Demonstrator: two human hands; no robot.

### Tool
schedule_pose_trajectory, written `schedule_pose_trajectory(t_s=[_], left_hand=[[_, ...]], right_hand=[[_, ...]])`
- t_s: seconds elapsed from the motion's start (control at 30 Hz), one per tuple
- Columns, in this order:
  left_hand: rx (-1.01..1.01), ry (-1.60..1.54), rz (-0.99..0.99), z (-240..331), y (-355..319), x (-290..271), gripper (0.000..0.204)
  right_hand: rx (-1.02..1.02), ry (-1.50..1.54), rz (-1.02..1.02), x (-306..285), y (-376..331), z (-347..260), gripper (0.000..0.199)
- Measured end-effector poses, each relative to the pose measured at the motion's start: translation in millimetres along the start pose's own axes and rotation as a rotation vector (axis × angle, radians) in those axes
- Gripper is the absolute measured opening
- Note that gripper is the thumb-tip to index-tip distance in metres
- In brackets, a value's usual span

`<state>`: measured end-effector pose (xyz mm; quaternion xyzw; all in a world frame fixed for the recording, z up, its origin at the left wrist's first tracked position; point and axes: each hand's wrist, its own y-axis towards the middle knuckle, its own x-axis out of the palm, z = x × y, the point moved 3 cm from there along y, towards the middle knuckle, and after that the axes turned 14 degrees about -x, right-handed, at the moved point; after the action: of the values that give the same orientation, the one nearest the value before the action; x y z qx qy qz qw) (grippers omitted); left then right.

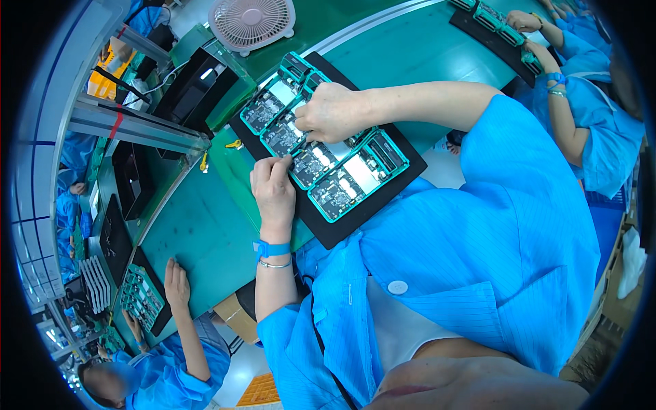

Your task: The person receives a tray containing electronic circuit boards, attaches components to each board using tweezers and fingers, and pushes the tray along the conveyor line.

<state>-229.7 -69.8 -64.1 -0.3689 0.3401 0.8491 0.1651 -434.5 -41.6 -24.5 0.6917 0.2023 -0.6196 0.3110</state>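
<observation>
Several teal-framed circuit boards (337,193) lie in a slanting row on a black tray (333,234) in front of me. Each carries dark electronics, a bright silver plate and a black slotted part at its far-right end. My right hand (333,113) reaches over the middle boards, its fingers bent and pressed together against them; the fingertips are partly hidden, and whatever they pinch cannot be made out. At the near-left edge of the row, my left hand (275,191) has curled fingers touching a teal frame (298,179). What lies between those fingers is also hidden.
The tray rests on a green work surface (205,229). A pale fan (251,24) stands beyond it, and a black box (195,85) is at the upper left beside a metal rail (137,123). Co-workers handle similar boards at lower left (141,298) and upper right (502,31).
</observation>
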Motion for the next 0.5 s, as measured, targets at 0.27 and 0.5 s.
schedule_pose_trajectory(t_s=[0.27, 0.5], left_hand=[[0.004, -0.008, 0.014, 1.4, -0.1, 0.3, 0.023], [-0.002, -0.016, 0.018, 1.1, -1.3, 0.4, 0.024]], right_hand=[[-0.02, 0.001, -0.005, 0.3, 1.2, -1.2, 0.021], [-0.06, -0.061, 0.054, 1.8, -0.1, -3.8, 0.02]])
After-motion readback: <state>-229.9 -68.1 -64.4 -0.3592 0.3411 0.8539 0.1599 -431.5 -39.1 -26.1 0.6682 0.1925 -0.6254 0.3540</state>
